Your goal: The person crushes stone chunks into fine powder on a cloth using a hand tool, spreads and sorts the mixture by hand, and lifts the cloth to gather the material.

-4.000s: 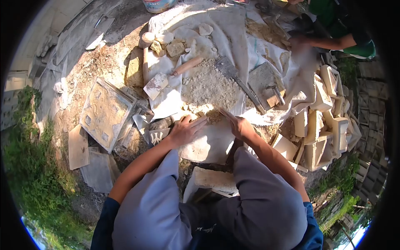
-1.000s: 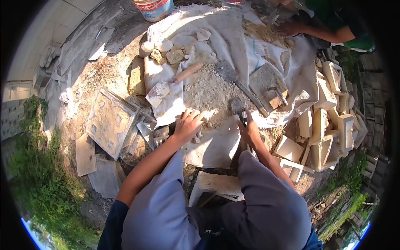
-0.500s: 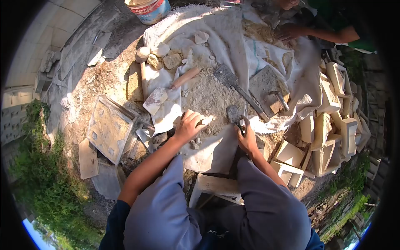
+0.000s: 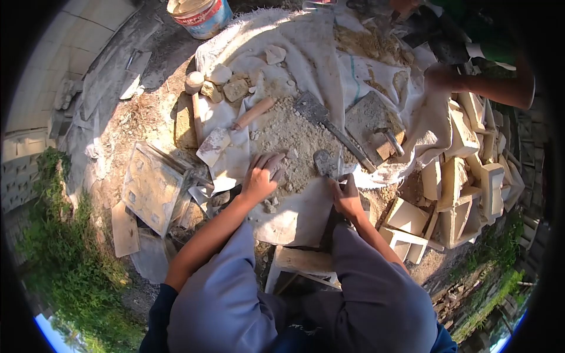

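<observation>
My left hand [image 4: 262, 178] rests at the near left edge of a heap of crushed stone [image 4: 294, 132], fingers stretched out and slightly apart. No piece shows in it. My right hand [image 4: 347, 198] grips a short hammer [image 4: 324, 163], whose dusty head lies at the near side of the heap. The fingers partly hide its handle. Beneath the heap spreads a pale sack cloth [image 4: 282, 226]. Beyond my hands lie a wooden-handled tool [image 4: 254, 113] with a flat pale head and a metal bar tool [image 4: 312, 108] with a broad, flat end.
A mallet [image 4: 195, 82] and rough stones [image 4: 235, 90] lie at the left. A stone slab [image 4: 374, 117] sits right of the heap. Pale blocks [image 4: 456, 182] are piled at right. A paint bucket [image 4: 203, 17] stands behind. Another person's arm [image 4: 488, 87] reaches in, upper right.
My left hand has let go of a small pale stone piece and its fingers have straightened. The other person's arm has swung nearer and to the right. The view has shifted slightly.
</observation>
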